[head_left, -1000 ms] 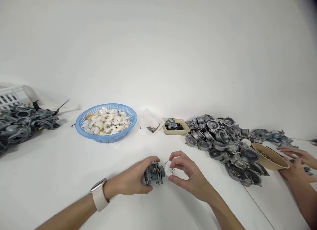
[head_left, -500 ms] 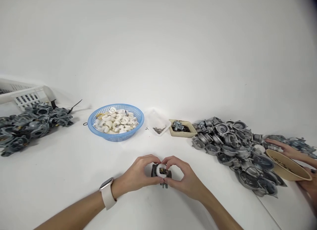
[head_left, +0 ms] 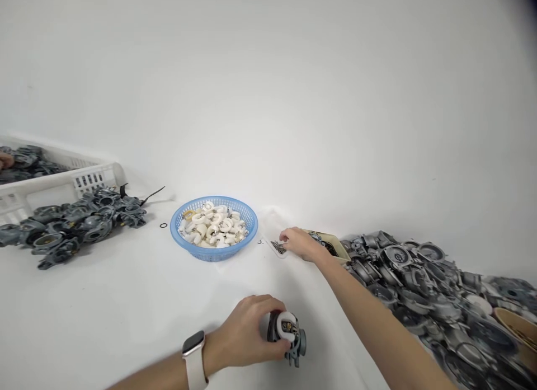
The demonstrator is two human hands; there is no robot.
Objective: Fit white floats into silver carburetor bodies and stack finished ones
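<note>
My left hand [head_left: 247,335] wraps round a grey carburetor body [head_left: 301,342], keeping it low over the white table. A white C-shaped plastic float [head_left: 281,325] sits on the upturned side of that body, with brass parts showing in its opening. Over the small white tray [head_left: 273,215], my right hand [head_left: 302,245] has its fingers curled down onto thin metal pins [head_left: 277,247]. Its fingertips are bunched together; whatever lies between them is hidden. Beside the tray, a blue basket [head_left: 213,254] holds many white floats [head_left: 218,225].
Carburetor bodies [head_left: 90,216] lie piled at left before a white crate [head_left: 98,172], where another person's hand [head_left: 5,159] shows. A cream tray [head_left: 343,257] stands behind my right wrist. Metal float bowls [head_left: 415,289] heap up at right, near a tan container [head_left: 518,328].
My right hand has left the carburetor body and moved forward to the pins in the white tray. My left hand alone keeps the carburetor, now tilted. The view has shifted left.
</note>
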